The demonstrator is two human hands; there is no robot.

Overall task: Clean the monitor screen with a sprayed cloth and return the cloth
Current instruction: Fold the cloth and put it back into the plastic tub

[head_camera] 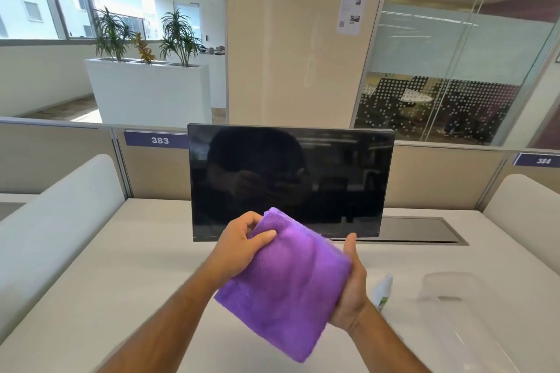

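Note:
A folded purple cloth is held up between both hands, just in front of the lower edge of the black monitor. My left hand pinches its upper left corner with thumb and fingers. My right hand grips its right edge, thumb pointing up. The monitor stands upright at the back of the desk, its screen dark and reflecting the hands. A white spray bottle lies on the desk just right of my right wrist, partly hidden.
The white desk is bounded by beige partitions labelled 383 and 384. A clear plastic container sits at the right. A grey cable tray lid lies behind the monitor's right side. White dividers flank both sides.

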